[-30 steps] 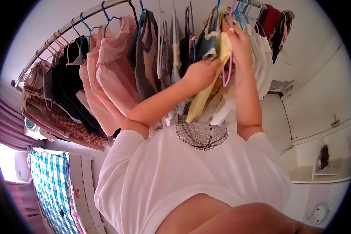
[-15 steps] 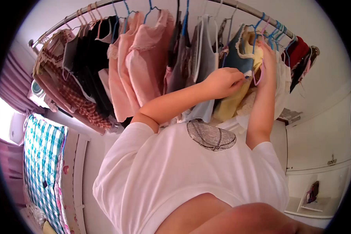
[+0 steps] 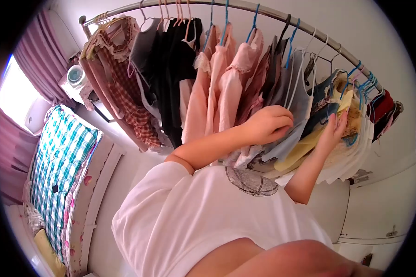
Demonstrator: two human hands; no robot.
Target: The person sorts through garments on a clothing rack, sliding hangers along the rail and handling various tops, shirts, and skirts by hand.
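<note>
My left hand (image 3: 270, 123) is raised in front of a grey-blue garment (image 3: 295, 99), its fingers curled in. No item shows in that hand. Farther right, my right hand (image 3: 333, 133) has its fingers stretched and apart, palm toward the clothes. Its fingertips are by a yellow garment (image 3: 300, 150) and a dark blue garment (image 3: 315, 121); whether they touch cannot be made out. A blue hanger (image 3: 350, 83) is above this hand, close to a cream garment with lace trim (image 3: 341, 85).
A curved metal rail (image 3: 272, 14) carries pink dresses (image 3: 233, 87), black clothes (image 3: 178, 60) and a checked dress (image 3: 125, 87). On the left are a bed with a checked quilt (image 3: 64, 157) and a purple curtain (image 3: 46, 55). A white cabinet (image 3: 379, 203) stands at right.
The view has turned left, so the rail appears farther right. My right hand has come down from the pink hanger, fingers apart. My left hand has moved away from the blue garment.
</note>
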